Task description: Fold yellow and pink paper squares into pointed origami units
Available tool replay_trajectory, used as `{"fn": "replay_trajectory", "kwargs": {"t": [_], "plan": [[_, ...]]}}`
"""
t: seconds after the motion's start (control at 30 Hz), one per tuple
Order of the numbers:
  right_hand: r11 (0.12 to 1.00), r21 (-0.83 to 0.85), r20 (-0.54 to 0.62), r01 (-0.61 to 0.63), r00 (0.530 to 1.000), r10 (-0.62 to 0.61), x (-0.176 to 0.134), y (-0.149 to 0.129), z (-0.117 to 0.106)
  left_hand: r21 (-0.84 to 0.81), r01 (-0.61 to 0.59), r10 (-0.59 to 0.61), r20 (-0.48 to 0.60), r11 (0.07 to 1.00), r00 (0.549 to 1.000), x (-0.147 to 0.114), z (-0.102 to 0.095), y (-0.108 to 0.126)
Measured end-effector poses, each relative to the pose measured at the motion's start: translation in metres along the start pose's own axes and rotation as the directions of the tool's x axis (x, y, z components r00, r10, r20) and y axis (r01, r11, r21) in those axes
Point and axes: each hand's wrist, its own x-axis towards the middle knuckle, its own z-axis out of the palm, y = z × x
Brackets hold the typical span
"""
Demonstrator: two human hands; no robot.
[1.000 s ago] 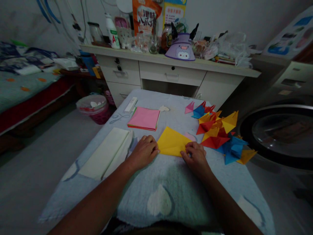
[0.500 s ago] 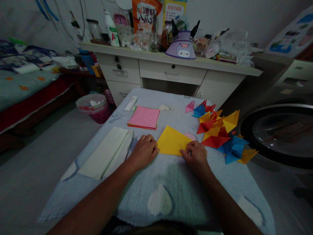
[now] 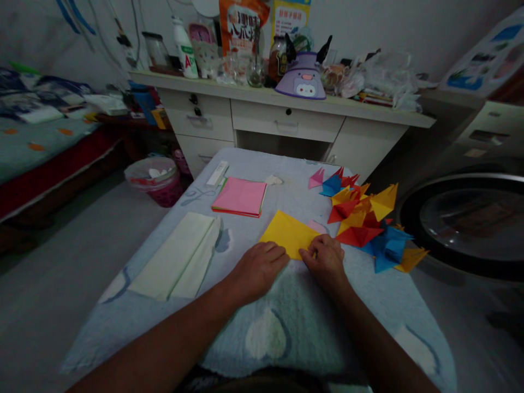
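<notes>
While many coloured paper pieces stood folded along the right edge of the table (image 3: 295, 330), one yellow sheet (image 3: 289, 229) was between the two hands and, as I judged, not yet finished. It lay near the middle of the table, rather flat, with one corner directed to the far edge. Because it looked much simpler than the sharp folded paper shapes (image 3: 357, 218), I supposed that it was only at an early stage and most of its folds were left.

The left hand (image 3: 262, 266) lay over the near left side of the yellow sheet, its fingers close together; their tips were partly hidden, so I could not tell if they gripped anything. The right hand (image 3: 327, 255) was narrow at the sheet's right corner, with bent fingers and the thumb touching the paper; whether it pinched or only pressed, I could not tell.

The done part seemed to be the red, yellow, blue and pink shapes, crowded from near the far right corner down the right edge. Toward the far left corner, a stack of square paper (image 3: 240, 195), pink on top, lay flat and apparently unfolded, just beside a white box (image 3: 217, 173).
</notes>
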Motion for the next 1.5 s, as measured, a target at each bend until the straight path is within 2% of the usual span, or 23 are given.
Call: {"fn": "replay_trajectory", "kwargs": {"t": [0.13,0.47,0.77,0.97,1.07,1.17,1.27,1.37,1.5], "plan": [[1.000,0.004,-0.006,0.004,1.000,-0.004,0.000,0.001,0.001,0.039,-0.030,0.028,0.056,0.999,0.998,-0.001,0.008,0.006],[1.000,0.014,-0.023,-0.006,1.000,0.006,-0.001,0.003,0.004,0.099,0.047,-0.060,0.123,0.994,0.991,-0.002,0.006,0.013],[1.000,-0.014,-0.002,-0.019,1.000,0.019,0.000,0.003,0.004,0.110,0.048,-0.063,0.146,0.993,0.987,-0.001,0.006,0.013],[1.000,-0.001,-0.078,0.017,0.997,-0.017,-0.002,0.007,0.010,0.094,0.041,-0.053,0.130,0.995,0.990,-0.001,0.004,0.014],[0.993,0.003,-0.158,0.117,0.981,-0.115,-0.005,0.006,0.007,0.097,0.032,-0.044,0.126,0.995,0.991,0.000,0.004,0.014],[0.949,0.029,-0.200,0.315,0.932,-0.303,-0.010,-0.001,0.002,0.106,0.030,-0.042,0.113,0.994,0.993,0.000,0.006,0.013],[0.873,0.115,-0.117,0.474,0.879,-0.462,-0.014,-0.010,0.000,0.109,0.032,-0.043,0.104,0.993,0.994,-0.001,0.010,0.012],[0.855,0.139,-0.016,0.499,0.865,-0.502,-0.013,-0.014,0.001,0.115,0.032,-0.043,0.089,0.993,0.995,-0.002,0.013,0.011],[0.860,0.087,0.072,0.503,0.858,-0.509,-0.011,-0.015,0.002,0.125,0.037,-0.047,0.071,0.991,0.996,-0.003,0.014,0.010]]}}
